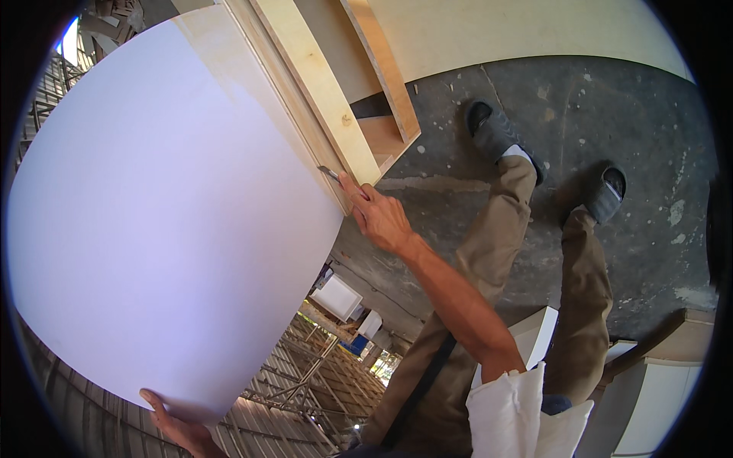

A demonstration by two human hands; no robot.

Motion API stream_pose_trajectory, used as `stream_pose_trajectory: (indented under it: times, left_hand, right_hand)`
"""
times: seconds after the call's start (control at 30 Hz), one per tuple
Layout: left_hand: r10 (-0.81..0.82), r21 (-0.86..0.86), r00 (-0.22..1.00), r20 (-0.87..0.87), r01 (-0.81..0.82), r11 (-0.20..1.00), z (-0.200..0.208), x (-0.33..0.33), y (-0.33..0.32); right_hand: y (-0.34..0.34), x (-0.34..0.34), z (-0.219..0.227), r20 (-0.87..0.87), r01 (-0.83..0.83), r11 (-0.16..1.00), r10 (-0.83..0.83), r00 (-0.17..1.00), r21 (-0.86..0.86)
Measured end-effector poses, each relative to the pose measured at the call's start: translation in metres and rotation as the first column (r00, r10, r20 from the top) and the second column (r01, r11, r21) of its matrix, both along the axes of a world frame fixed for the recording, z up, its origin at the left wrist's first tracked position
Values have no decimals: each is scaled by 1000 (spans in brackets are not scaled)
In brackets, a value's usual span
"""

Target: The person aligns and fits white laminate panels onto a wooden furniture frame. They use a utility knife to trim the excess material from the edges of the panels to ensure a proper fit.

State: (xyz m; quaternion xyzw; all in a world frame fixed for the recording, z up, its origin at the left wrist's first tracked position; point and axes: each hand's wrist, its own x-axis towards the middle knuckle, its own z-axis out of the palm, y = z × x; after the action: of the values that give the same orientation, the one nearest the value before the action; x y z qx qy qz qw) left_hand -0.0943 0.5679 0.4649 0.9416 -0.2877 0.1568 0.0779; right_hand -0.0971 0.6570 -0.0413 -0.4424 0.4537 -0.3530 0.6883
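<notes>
A large white sheet [168, 221] fills the left side, with a tan, stained-looking strip along its edge beside a pale wooden frame [317, 99]. My right hand [382, 220] is closed around a slim tool that looks like a utility knife [329, 174]. Its grey metal tip rests at the seam between the sheet and the frame, near the frame's lower corner. Most of the handle is hidden in my fingers. At the bottom, my left hand [179, 429] grips the sheet's lower edge, thumb on the white face, the other fingers out of sight behind it.
Beyond the frame lies a broad cream panel [527, 30]. My sandalled feet stand on a stained grey concrete floor [641, 114]. White box-like pieces [660, 404] and a curved brown wooden part [649, 343] are at lower right. Farther off are a white tray-like box [336, 296] and metal framework [313, 374].
</notes>
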Motion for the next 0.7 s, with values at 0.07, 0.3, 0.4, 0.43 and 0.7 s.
stream_pose_trajectory:
  times: [0.07,0.3,0.4,0.43,0.7]
  left_hand:
    - [-14,1,1000,-7,14,1000,1,0,0]
    - [-18,-58,999,49,21,998,-7,-4,1]
    - [-42,-92,996,83,49,995,-6,1,4]
    - [-48,-93,996,76,55,994,-3,2,4]
    - [-1,-31,999,-33,0,1000,14,5,4]
  right_hand:
    - [7,2,1,-4,0,1000,0,1000,6]
    - [31,1,6,6,-77,996,77,997,34]
    - [40,1,7,12,-97,994,97,995,44]
    - [43,1,7,10,-97,994,96,995,46]
    - [70,0,11,-37,-125,992,126,991,31]
